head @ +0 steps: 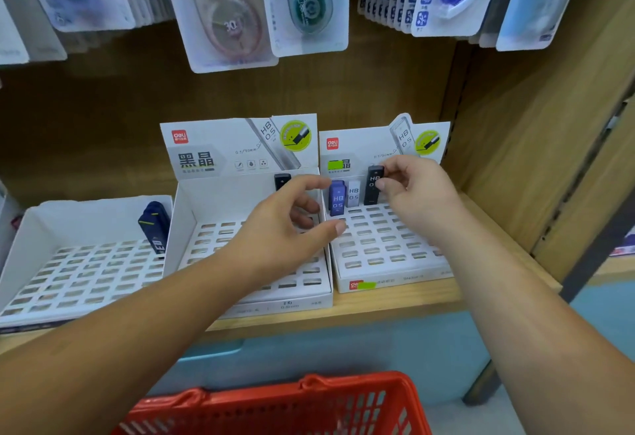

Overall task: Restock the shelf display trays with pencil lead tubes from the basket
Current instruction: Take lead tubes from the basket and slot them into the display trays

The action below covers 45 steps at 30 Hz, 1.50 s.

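**Pinching a black tube point(372, 190) in the right tray point(388, 283)**

The right hand point(422, 194) fingers point(398, 164) clamp the tube's upper part. It is upright at the back row, just beside a white tube point(354, 193) and a blue tube point(337, 198). The left hand point(288, 228) hovers over the middle tray point(206, 201), fingers apart, holding nothing. A basket point(275, 400) sits below the shelf point(395, 300).

The middle tray's card point(237, 146) says "deli" and "HB 0.5". Right of it, a blue tube point(337, 198) and a white tube point(354, 193) say "HB 0.5".
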Motion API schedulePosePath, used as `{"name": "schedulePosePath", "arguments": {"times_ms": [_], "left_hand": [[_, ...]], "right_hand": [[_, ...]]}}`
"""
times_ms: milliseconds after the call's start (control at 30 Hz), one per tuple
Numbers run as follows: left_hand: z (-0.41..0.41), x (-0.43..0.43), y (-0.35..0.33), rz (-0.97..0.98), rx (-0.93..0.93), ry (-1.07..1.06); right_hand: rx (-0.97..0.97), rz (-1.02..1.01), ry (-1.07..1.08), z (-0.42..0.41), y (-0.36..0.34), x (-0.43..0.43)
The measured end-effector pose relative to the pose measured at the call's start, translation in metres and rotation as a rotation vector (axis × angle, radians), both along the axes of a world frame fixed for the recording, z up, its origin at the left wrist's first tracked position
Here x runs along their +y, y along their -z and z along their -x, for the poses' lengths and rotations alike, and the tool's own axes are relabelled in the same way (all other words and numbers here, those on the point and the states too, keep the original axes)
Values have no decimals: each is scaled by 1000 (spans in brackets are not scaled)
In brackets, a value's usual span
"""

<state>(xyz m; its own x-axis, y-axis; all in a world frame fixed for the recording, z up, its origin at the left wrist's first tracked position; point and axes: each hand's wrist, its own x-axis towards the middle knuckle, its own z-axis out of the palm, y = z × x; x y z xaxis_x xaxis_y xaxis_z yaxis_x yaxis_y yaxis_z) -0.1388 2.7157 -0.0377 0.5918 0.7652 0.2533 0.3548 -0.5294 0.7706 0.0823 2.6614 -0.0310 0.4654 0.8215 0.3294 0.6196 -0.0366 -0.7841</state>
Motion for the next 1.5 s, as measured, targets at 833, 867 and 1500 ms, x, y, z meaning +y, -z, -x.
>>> {"name": "schedulePosePath", "arguments": {"times_ms": [833,867,1500], "left_hand": [[-12,-14,4,90,3,-77],[-12,-16,3,89,15,-75],[108,-83,122,-131,102,323]], "right_hand": [[148,-118,216,19,2,3],[134,-102,221,21,0,4],[-178,1427,-710,149,48,-80]]}}
